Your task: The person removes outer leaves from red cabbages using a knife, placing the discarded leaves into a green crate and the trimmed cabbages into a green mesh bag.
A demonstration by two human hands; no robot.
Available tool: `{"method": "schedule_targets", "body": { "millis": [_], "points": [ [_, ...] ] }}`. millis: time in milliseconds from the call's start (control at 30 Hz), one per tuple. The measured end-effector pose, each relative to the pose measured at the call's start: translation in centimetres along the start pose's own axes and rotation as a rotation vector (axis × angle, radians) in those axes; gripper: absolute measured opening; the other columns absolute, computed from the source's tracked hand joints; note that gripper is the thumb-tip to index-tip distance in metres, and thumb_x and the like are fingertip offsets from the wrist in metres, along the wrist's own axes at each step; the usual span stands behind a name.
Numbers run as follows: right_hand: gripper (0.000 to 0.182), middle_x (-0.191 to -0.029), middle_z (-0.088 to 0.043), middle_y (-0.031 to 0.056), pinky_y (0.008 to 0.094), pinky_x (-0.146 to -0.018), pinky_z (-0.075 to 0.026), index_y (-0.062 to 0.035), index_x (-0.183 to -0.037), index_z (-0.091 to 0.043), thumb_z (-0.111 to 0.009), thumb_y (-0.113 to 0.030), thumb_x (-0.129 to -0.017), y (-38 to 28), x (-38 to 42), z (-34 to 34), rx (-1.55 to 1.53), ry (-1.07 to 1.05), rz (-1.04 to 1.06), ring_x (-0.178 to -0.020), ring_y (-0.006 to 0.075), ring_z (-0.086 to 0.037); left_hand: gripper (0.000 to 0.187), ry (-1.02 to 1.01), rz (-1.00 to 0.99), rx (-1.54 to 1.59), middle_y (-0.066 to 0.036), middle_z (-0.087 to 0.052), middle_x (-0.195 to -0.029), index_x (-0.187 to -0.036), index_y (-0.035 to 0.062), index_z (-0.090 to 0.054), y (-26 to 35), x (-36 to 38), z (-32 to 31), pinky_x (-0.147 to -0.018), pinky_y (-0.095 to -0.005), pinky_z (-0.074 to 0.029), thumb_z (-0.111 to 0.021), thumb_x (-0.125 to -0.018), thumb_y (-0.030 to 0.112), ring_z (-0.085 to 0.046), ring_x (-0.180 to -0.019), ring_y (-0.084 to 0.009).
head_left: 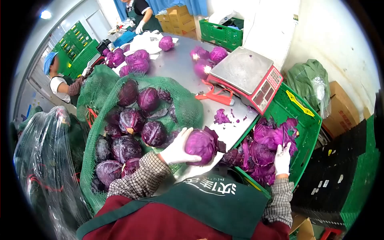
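1. The held cabbage [199,148] is at the near edge of the table [188,66], between the net sack [89,160] on the left and the green crate [311,134] on the right. This middle place probably makes both easy to reach.
2. The left hand [176,150] grips it from its left side, with the fingers curved around it; this seems to steady the round shape and leave its right side free.
3. The cabbage looks round, tight and bright purple, with darker leaf on its right side. The cabbages in the sack look darker and more dull.
4. The right hand [282,159] is at the loose leaves [262,154] in the crate. Its fingers are partly extended, but one cannot tell whether they grip something.
5. Farther away, the scale [242,68] stands beside the crate, and the orange tool [216,95] lies near it, perhaps to be within reach.
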State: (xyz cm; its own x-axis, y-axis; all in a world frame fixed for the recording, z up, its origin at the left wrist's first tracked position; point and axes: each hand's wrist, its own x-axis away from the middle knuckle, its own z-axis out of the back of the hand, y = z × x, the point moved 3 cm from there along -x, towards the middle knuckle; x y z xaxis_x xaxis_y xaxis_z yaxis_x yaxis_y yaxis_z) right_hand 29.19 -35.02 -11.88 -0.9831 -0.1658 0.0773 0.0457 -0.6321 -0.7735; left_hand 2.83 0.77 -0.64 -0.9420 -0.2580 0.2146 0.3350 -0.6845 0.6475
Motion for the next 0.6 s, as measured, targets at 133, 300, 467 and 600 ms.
{"method": "schedule_targets", "body": {
  "millis": [133,300,467,600],
  "points": [
    [0.052,-0.099,-0.06,0.0046,0.0226,-0.054,-0.047,-0.0042,-0.135,-0.05,-0.067,-0.016,-0.087,-11.3,6.5,-3.4,-0.393,-0.365,0.245,-0.069,0.007,-0.053,0.125,-0.019,0.012,0.093,-0.033,-0.017,-0.151,-0.147,-0.0071,-0.016,0.9,0.9,-0.9,-0.119,-0.0443,-0.019,-0.083,-0.062,0.054,-0.011,-0.146,-0.0414],
    [0.049,-0.068,-0.056,-0.0002,0.0208,-0.044,-0.041,0.0005,-0.123,-0.055,-0.074,-0.024,-0.086,-15.6,10.6,-12.8,-0.62,-0.915,0.037,-0.049,0.007,-0.051,0.123,0.02,0.008,0.229,-0.029,-0.023,-0.149,-0.147,-0.0067,-0.019,0.2,0.2,-0.2,-0.117,-0.0428,-0.023,-0.086,-0.06,0.049,-0.023,-0.141,-0.0386],
    [0.046,-0.071,-0.058,0.0017,0.0202,-0.046,-0.041,0.004,-0.125,-0.056,-0.071,-0.02,-0.088,-16.3,10.3,-9.8,-0.698,-0.75,0.081,-0.049,0.0059,-0.052,0.122,0.116,-0.127,0.166,-0.023,-0.028,-0.147,-0.148,-0.0011,-0.019,1.3,-1.1,-1.4,-0.115,-0.0408,-0.027,-0.091,-0.059,0.038,-0.03,-0.138,-0.0333],
    [0.04,-0.081,-0.066,0.0133,0.0293,-0.056,-0.05,0.0026,-0.12,-0.059,-0.068,-0.021,-0.089,-16.7,10.1,-8.0,-0.315,-0.366,0.514,-0.061,0.0187,-0.062,0.126,0.069,-0.067,0.145,-0.03,-0.021,-0.151,-0.146,-0.0094,-0.02,3.6,-4.0,-2.0,-0.118,-0.0422,-0.02,-0.083,-0.059,0.058,-0.019,-0.144,-0.0401]
  ]
}}
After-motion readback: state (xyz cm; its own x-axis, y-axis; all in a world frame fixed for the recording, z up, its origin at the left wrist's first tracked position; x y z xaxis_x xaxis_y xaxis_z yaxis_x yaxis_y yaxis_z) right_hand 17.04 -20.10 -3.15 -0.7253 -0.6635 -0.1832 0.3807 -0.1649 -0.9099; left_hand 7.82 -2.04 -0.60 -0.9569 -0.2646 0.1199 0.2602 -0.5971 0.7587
